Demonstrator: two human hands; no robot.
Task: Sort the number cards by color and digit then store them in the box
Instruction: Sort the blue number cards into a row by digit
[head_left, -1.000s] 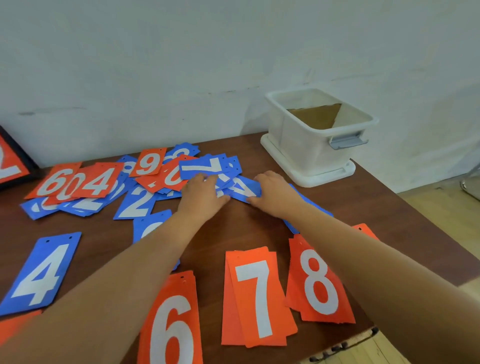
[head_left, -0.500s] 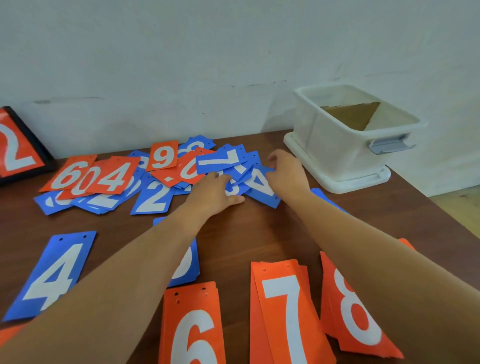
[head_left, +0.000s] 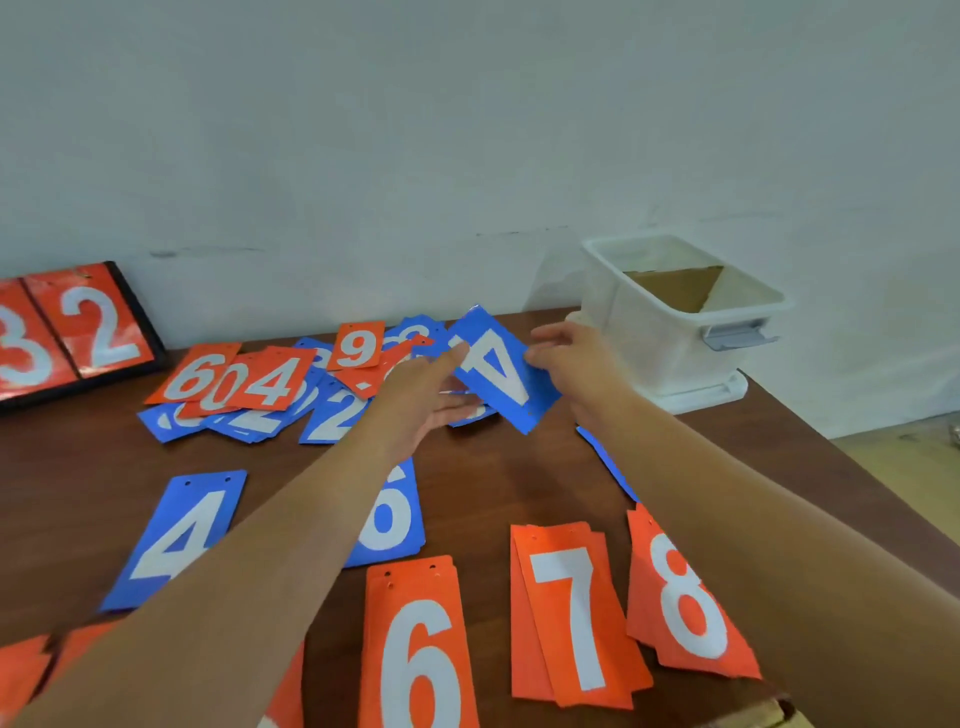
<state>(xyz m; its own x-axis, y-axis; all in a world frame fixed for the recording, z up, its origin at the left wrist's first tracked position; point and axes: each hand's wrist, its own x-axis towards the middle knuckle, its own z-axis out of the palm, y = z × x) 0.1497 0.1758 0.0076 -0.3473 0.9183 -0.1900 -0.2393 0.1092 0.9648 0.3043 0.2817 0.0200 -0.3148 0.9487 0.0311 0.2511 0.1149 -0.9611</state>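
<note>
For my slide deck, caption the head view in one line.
Both hands lift a blue 4 card from the unsorted pile beside a white box.

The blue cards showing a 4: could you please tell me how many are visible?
2. One blue 4 card is lifted over the messy pile between the left hand and right hand; another blue 4 lies flat near left. The pile may hide more.

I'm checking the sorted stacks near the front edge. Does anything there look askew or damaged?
The orange 8 stack sits tilted, unlike the straighter orange 6 stack, and its lower edge looks ragged. The orange 7 stack is fanned, its cards not squared up.
</note>
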